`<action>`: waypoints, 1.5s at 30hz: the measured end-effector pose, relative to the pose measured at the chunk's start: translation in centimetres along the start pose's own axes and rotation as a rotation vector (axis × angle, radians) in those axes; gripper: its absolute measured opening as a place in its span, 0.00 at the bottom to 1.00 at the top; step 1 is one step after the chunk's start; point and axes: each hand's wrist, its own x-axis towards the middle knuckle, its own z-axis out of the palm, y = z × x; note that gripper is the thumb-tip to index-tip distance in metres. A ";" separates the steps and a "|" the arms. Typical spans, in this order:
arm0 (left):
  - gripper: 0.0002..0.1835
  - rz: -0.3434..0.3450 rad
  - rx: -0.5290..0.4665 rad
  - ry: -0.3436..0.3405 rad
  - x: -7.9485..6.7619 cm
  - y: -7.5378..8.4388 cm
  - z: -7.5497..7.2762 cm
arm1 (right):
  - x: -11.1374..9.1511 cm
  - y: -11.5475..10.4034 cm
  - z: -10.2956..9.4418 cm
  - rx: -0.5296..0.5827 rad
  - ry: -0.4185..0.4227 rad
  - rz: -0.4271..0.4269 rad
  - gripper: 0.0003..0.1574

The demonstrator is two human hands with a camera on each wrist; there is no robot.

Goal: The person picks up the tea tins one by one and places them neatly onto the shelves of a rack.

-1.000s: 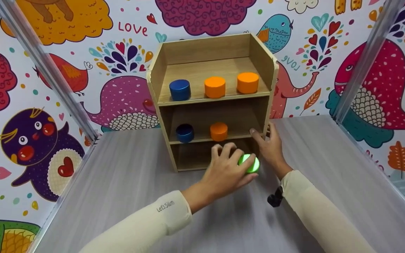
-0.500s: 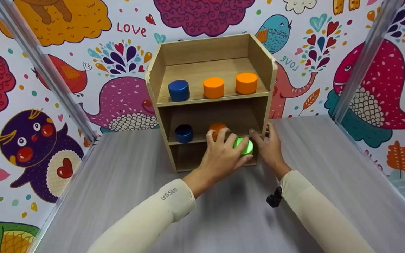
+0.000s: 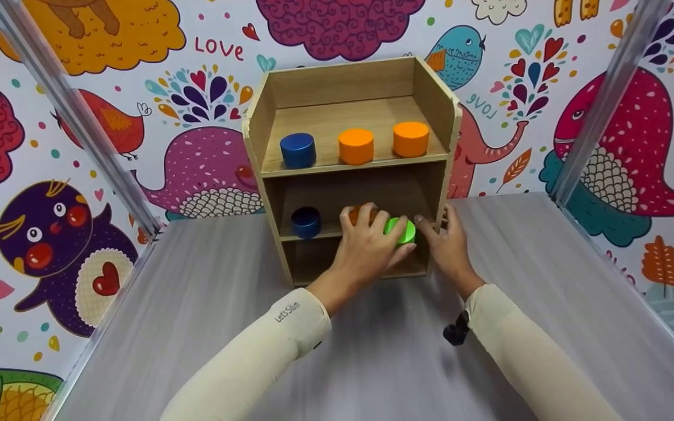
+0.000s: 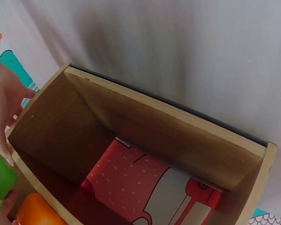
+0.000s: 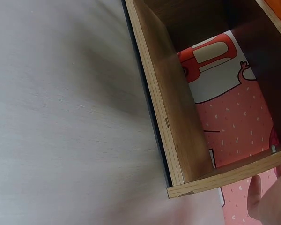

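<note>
My left hand (image 3: pixel 361 248) holds a bright green cylinder block (image 3: pixel 402 231) between thumb and fingers, at the right part of the middle board of a small wooden shelf (image 3: pixel 346 169). An orange cylinder (image 3: pixel 363 215) on that board is partly hidden behind its fingers. In the left wrist view the green block (image 4: pixel 2 176) sits close beside the orange one (image 4: pixel 37 212). My right hand (image 3: pixel 449 248) grips the shelf's right side panel, thumb at the front edge and fingers along the outside.
A dark blue cylinder (image 3: pixel 306 223) stands on the middle board's left. Along the top board are another blue cylinder (image 3: pixel 298 151) and two orange ones, the left one (image 3: pixel 356 147) and the right one (image 3: pixel 411 139). The shelf stands on a grey table (image 3: pixel 214 304) before patterned walls (image 3: pixel 208 158).
My left hand has carried the green block up and slightly left, from in front of the shelf to the middle board. The right hand keeps its place on the side panel.
</note>
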 end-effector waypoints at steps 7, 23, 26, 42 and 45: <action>0.27 -0.044 0.023 -0.001 0.5 -0.4 0.5 | 0.1 0.2 0.0 0.017 -0.010 -0.003 0.36; 0.27 -0.110 0.044 -0.037 1.4 -0.6 1.5 | 1.6 3.5 0.4 -0.002 0.034 -0.027 0.39; 0.26 -0.124 0.047 -0.028 1.6 -0.7 1.6 | 1.6 3.4 0.4 0.000 0.037 -0.024 0.39; 0.28 -0.177 0.041 -0.067 1.7 -0.8 1.6 | 0.0 0.0 0.1 0.019 0.002 0.010 0.36; 0.28 -0.175 0.036 -0.060 1.5 -0.8 1.5 | 0.1 0.2 0.0 0.019 0.002 -0.009 0.36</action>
